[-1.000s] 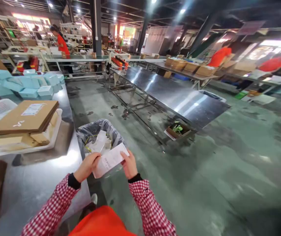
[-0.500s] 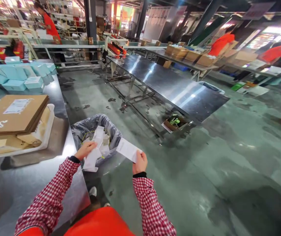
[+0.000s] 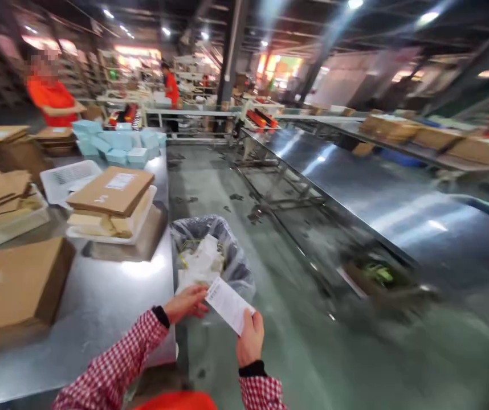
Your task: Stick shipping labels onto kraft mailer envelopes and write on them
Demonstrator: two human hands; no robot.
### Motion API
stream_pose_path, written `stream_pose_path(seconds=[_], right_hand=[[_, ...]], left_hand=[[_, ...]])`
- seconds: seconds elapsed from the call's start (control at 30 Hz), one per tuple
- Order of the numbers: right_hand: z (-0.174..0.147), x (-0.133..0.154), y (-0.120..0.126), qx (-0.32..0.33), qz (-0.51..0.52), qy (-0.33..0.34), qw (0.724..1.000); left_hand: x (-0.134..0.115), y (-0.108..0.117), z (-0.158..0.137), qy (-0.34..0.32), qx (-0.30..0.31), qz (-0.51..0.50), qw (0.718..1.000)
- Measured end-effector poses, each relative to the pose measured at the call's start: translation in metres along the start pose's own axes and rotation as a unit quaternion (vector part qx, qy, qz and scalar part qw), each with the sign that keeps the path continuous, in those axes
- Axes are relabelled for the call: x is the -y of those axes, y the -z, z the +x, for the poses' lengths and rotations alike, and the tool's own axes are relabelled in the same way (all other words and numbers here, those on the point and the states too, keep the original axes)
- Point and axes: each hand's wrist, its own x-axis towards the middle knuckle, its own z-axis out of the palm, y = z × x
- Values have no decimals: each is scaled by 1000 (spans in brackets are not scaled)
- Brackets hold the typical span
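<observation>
My right hand (image 3: 251, 339) is closed on the lower right corner of a white printed label sheet (image 3: 232, 304), pinching it between thumb and fingers. Dark print shows near its upper left end. Beside that end is my left hand (image 3: 188, 303), its fingers apart and slightly curled; whether a fingertip touches the sheet is hard to make out. Just beyond both hands stands a bin (image 3: 241, 259) lined with clear plastic. White paper scraps (image 3: 207, 256) lie inside it.
A metal table (image 3: 142, 299) at left carries flat cardboard boxes (image 3: 13, 285), a white basket (image 3: 142, 222) with cartons on it, and light blue boxes (image 3: 118, 142). Another long metal table (image 3: 355, 176) stands at right. People in orange (image 3: 54, 102) are farther back.
My left hand has let go of the white paper strip, over the bin before, and moved to the label sheet. My view has turned left. The right hand still holds the sheet.
</observation>
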Motion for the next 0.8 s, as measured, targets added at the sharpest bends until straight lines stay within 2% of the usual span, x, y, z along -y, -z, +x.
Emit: stream_pose_path(seconds=[0.07, 0.13, 0.23, 0.33, 0.43, 0.53, 0.6, 0.67, 0.73, 0.8], right_hand=[[-16, -2, -22, 75, -3, -27, 997], [-34, -2, -41, 169, -12, -60, 984], [-59, -1, -64, 288, -53, -121, 949], [-82, -2, -88, 396, -118, -154, 898], [-105, -9, -120, 474, -150, -172, 850], [-130, -21, -161, 528, -153, -180, 816], [-149, -28, -197, 551, -150, -184, 800], [-170, -32, -244, 561, -141, -190, 793], [-194, -30, -306, 554, -110, -173, 807], [-217, -25, -385, 531, -56, -137, 834]], left_hand=[[14, -7, -33, -7, -32, -49, 998], [25, 1, -57, -23, -98, -82, 992], [38, 38, -86, -47, -181, -101, 977], [46, 82, -112, -68, -238, -105, 963], [51, 117, -136, -93, -301, -117, 942], [53, 157, -159, -120, -349, -137, 919], [51, 193, -175, -138, -366, -145, 909], [48, 240, -190, -161, -395, -165, 889], [45, 293, -206, -187, -438, -191, 858], [44, 347, -221, -198, -483, -199, 829]])
